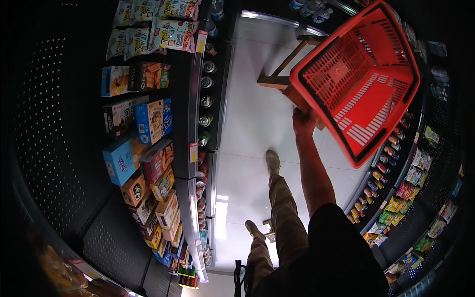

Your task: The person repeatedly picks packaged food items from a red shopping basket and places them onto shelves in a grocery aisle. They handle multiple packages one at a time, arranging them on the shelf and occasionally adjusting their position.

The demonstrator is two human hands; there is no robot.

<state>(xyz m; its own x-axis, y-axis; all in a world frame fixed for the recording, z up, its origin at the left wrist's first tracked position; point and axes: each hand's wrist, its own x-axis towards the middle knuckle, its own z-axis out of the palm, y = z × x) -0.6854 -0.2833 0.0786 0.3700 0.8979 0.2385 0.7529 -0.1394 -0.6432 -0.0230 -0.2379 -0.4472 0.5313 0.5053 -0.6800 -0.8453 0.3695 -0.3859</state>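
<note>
My right hand (pixel 305 120) reaches forward and grips the edge of a wooden stool (pixel 293 97); its fingers are partly hidden in shadow. On or against the stool rests a red plastic shopping basket (pixel 374 107), tilted, with its open top facing me and nothing seen inside. At the lower left rim, what looks like my left hand (pixel 105 287) is dark and mostly cut off, beside blurred brown-orange packages (pixel 61 267) on a shelf. Whether it holds one I cannot tell.
Boxed snacks (pixel 154 118), bagged snacks (pixel 172 35) and drink cans (pixel 206 101) fill the left shelves. More cans (pixel 382 167) and snack bags (pixel 404 189) line the right shelves. Bottles (pixel 311 7) stand at the far end. My legs and shoes are on the tiled floor (pixel 248 130).
</note>
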